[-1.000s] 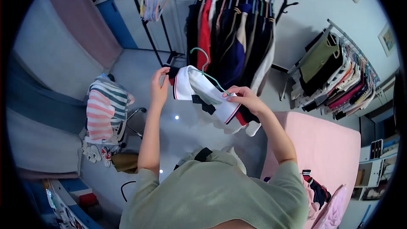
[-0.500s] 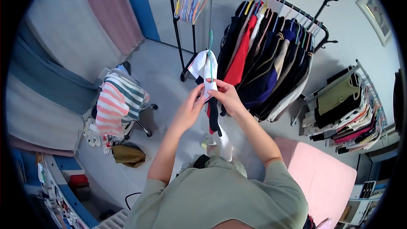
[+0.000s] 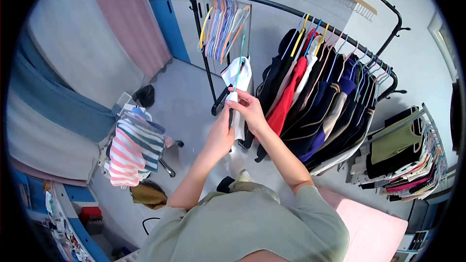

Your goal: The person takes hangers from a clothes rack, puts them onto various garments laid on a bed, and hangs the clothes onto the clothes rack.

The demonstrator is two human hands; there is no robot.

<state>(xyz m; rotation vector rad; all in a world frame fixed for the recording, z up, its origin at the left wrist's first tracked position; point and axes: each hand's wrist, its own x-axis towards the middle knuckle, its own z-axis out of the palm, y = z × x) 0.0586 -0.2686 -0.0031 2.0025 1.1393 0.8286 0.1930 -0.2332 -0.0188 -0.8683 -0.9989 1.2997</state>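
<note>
In front of my body hangs a white garment (image 3: 236, 73) with dark parts, on a thin green hanger (image 3: 242, 48) whose hook points up. My right hand (image 3: 249, 111) pinches the garment's white edge just below the hanger, thumb against fingers. Close beside it, my left hand (image 3: 221, 131) has its fingers closed on the same garment from the left side. Both hands nearly touch. Most of the left fingers and the garment's lower part are hidden behind the hands and forearms.
A black clothes rack (image 3: 291, 6) ahead carries bare hangers (image 3: 221, 29) at left and dark jackets (image 3: 315, 102) at right. Striped cloth (image 3: 131, 148) covers a wheeled chair on the left. A pink padded seat (image 3: 374, 223) stands at right, below a second rack of clothes (image 3: 403, 160).
My view has tilted up, so the rack sits lower and further right in it. The garment's dark and red lower part no longer shows towards my feet. Both hands still grip the garment.
</note>
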